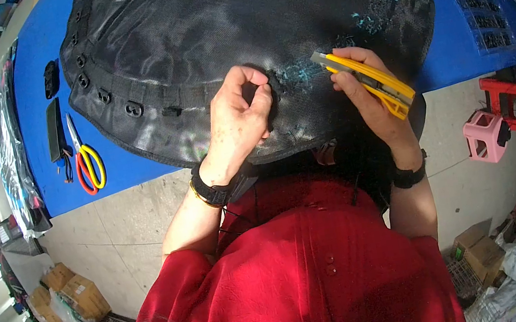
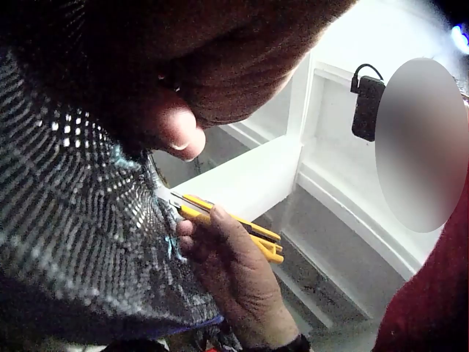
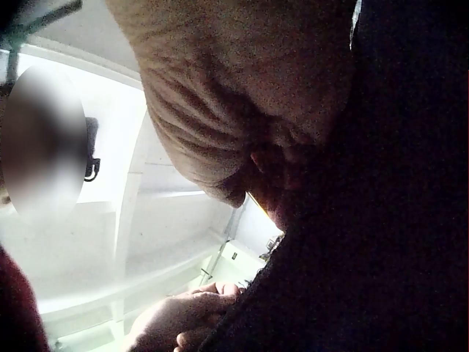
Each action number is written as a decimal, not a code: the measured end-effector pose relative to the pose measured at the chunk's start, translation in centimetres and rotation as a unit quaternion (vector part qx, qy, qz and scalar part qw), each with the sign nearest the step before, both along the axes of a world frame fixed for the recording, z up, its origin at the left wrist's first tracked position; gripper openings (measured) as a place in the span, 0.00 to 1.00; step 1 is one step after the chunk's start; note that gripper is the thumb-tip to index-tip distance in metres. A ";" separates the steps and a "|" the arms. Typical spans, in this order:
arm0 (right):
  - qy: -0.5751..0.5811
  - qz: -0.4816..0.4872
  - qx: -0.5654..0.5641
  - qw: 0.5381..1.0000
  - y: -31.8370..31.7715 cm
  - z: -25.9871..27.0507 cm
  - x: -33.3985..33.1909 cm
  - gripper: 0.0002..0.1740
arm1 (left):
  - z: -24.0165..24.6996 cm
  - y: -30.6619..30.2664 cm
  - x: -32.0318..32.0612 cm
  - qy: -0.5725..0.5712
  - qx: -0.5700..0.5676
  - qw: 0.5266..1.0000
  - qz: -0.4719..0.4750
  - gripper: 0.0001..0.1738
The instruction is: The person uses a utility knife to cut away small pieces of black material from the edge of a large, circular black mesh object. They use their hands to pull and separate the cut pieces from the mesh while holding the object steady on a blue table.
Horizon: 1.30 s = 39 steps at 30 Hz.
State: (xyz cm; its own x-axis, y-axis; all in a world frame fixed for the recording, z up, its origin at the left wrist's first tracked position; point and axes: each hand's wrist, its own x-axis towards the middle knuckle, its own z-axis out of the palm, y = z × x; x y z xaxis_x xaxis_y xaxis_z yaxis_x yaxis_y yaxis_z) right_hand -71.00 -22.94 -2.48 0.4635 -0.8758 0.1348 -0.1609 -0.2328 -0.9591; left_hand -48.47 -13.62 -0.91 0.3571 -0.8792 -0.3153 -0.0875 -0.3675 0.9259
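Note:
A large piece of black mesh fabric (image 1: 204, 40) is spread over the blue table and hangs past its front edge. Thumb and forefinger of my left hand (image 1: 234, 117) pinch a dark bit of it, at the right end of a strap (image 1: 192, 95) sewn along the mesh. Light-blue thread scraps (image 1: 305, 74) lie just right of those fingertips. My right hand (image 1: 382, 118) grips a yellow utility knife (image 1: 389, 88), its blade tip pointing left over the scraps. In the left wrist view the knife (image 2: 260, 238) has its blade close to the mesh (image 2: 80, 220).
Red-and-yellow-handled scissors (image 1: 89, 165) and a dark flat case (image 1: 53, 130) lie on the blue table (image 1: 127, 172) at left. Clear plastic sheeting with dark pieces (image 1: 485, 7) covers the right end. Pink (image 1: 485, 137) and red stools (image 1: 511, 101) stand on the floor at right.

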 end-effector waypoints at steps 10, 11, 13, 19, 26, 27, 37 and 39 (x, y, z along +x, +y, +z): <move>-0.003 -0.002 -0.003 1.000 0.1 0.1 0.0 0.17 | -0.1 0.0 0.0 0.004 -0.004 1.000 0.003 0.06; -0.001 -0.003 0.003 1.000 0.1 0.1 0.0 0.17 | -0.2 0.0 0.0 0.003 -0.004 1.000 0.002 0.06; -0.003 0.000 -0.004 1.000 0.0 0.0 -0.1 0.17 | -0.1 0.0 0.0 -0.001 -0.004 1.000 0.002 0.06; 0.000 0.001 0.007 1.000 0.1 0.2 -0.1 0.17 | 0.0 -0.1 -0.1 -0.003 0.000 1.000 0.006 0.06; -0.014 0.011 0.005 1.000 0.0 -0.1 -0.1 0.19 | -0.2 -0.1 -0.1 0.005 0.003 1.000 0.004 0.06; -0.019 0.011 0.011 1.000 0.0 -0.1 -0.1 0.20 | -0.3 0.0 0.0 0.008 0.005 1.000 0.004 0.07; -0.055 0.080 0.041 0.994 1.2 1.1 0.3 0.25 | 0.1 0.0 0.1 -0.007 -0.002 1.000 0.002 0.08; -0.060 0.100 0.044 0.992 1.5 1.3 0.6 0.25 | -0.1 -0.1 -0.1 -0.002 -0.009 1.000 0.009 0.09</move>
